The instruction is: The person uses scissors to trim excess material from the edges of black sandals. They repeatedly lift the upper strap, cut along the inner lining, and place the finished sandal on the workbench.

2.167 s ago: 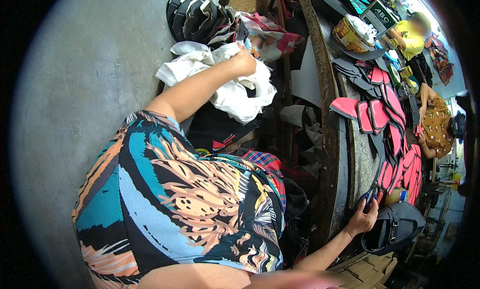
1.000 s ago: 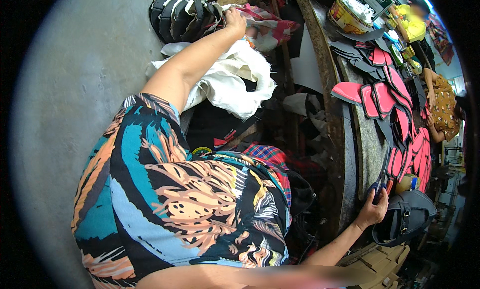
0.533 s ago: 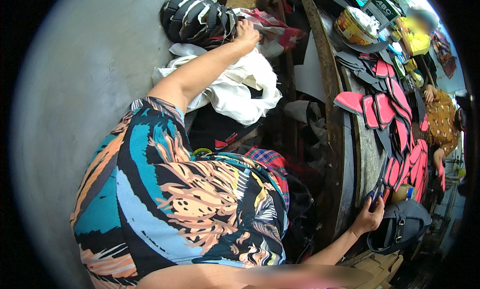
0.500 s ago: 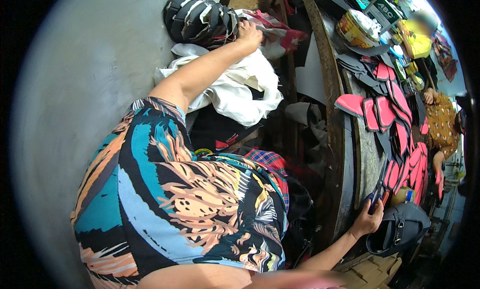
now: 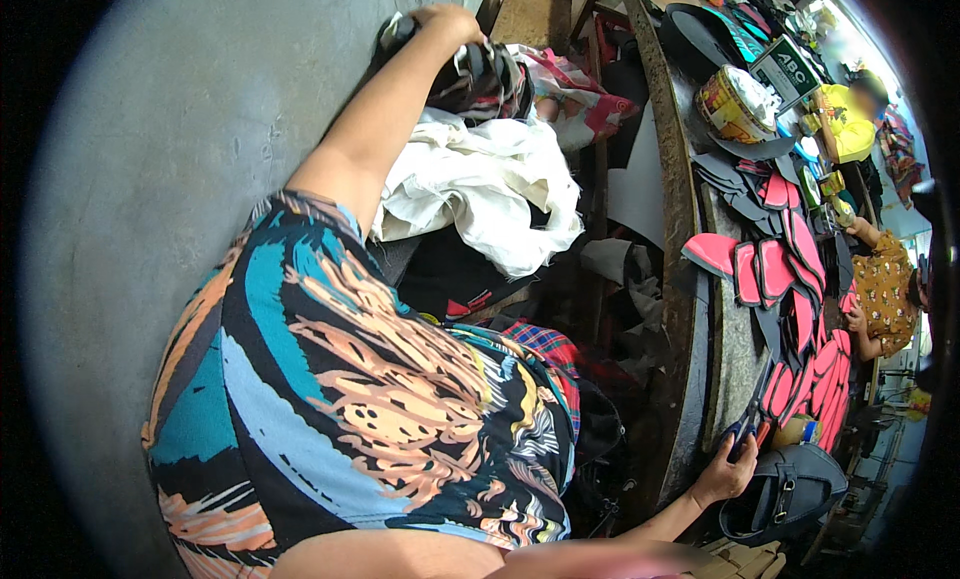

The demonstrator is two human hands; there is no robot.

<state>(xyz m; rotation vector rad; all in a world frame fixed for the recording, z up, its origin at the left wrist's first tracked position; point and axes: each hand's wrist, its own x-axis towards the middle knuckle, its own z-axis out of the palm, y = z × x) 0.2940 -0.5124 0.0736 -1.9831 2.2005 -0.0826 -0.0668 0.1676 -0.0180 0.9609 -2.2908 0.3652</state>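
My left hand [image 5: 450, 22] is curled over the top of a bundle of black pieces with pale edges [image 5: 480, 84]; its fingertips are partly hidden. Beside the bundle lie a crumpled white cloth [image 5: 470, 179] and a pink-and-white patterned cloth [image 5: 585, 104]. Over the bench edge, my right hand [image 5: 728, 471] grips scissors [image 5: 743, 434] with dark and orange handles, blades pointing away from me. Past the blades, many pink shoe insoles with black edges [image 5: 775, 269] are spread on the bench. A black shoe-like piece with a buckle [image 5: 785, 494] sits next to my right hand.
A worn wooden bench [image 5: 680, 219] runs along my front. On it stand a yellow tub with white stuff [image 5: 740, 104], a green sign [image 5: 785, 71] and a jar [image 5: 797, 432]. Two people, in yellow [image 5: 850, 124] and brown patterned [image 5: 880, 289] clothes, are across it. Cardboard [image 5: 745, 561] lies low right.
My left hand has moved from the bundle's end by the patterned cloth to over its top, and the bundle has shifted. My right hand keeps the scissors. The view has shifted slightly.
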